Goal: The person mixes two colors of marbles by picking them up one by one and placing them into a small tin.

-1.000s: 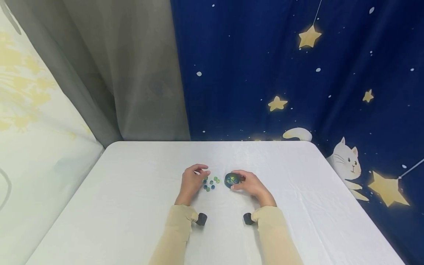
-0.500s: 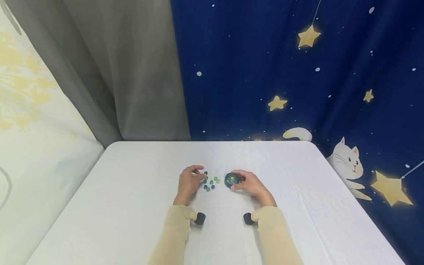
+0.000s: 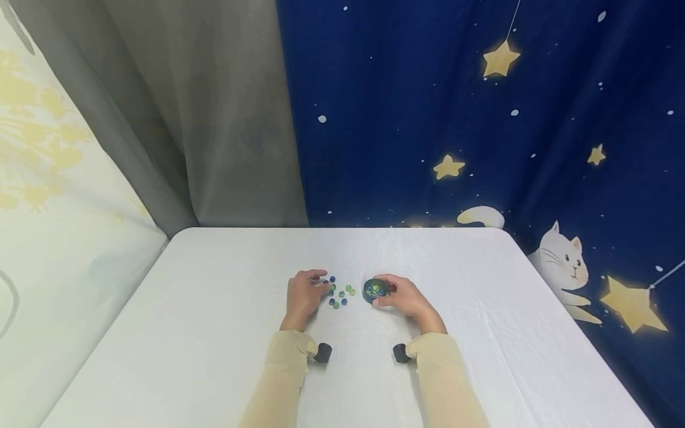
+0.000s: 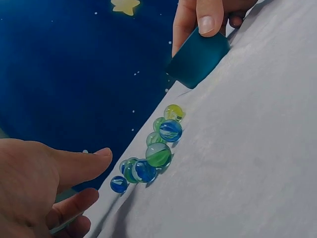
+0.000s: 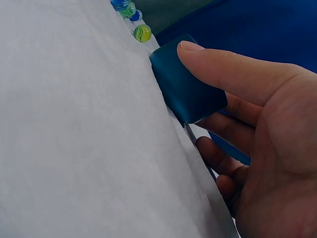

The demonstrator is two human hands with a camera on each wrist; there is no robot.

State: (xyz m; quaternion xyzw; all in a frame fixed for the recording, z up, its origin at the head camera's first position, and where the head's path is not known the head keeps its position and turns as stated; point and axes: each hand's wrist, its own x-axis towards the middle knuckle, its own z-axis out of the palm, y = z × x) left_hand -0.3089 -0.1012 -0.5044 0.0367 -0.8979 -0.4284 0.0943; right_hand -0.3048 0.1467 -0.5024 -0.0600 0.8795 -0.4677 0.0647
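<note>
Now 8 marbles (image 3: pixel 338 292), 1 cup (image 3: pixel 374 290), rt hand (image 3: pixel 407 300)

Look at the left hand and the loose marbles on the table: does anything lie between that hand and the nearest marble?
Nothing visible does. The left hand hovers with thumb and fingers apart beside the cluster of marbles; only bare white tablecloth separates its fingertips from the nearest blue marble. The right hand has its grip on the dark teal cup, off to the side.

Loose on the white cloth-covered bench (image 3: pixel 214 333) lie about eight small glass marbles (image 4: pixel 158 154), blue and green, though overlaps make the count uncertain. One small round dark-teal cup (image 3: pixel 375 290) stands there, with a few more marbles inside. Two hands show.
</note>
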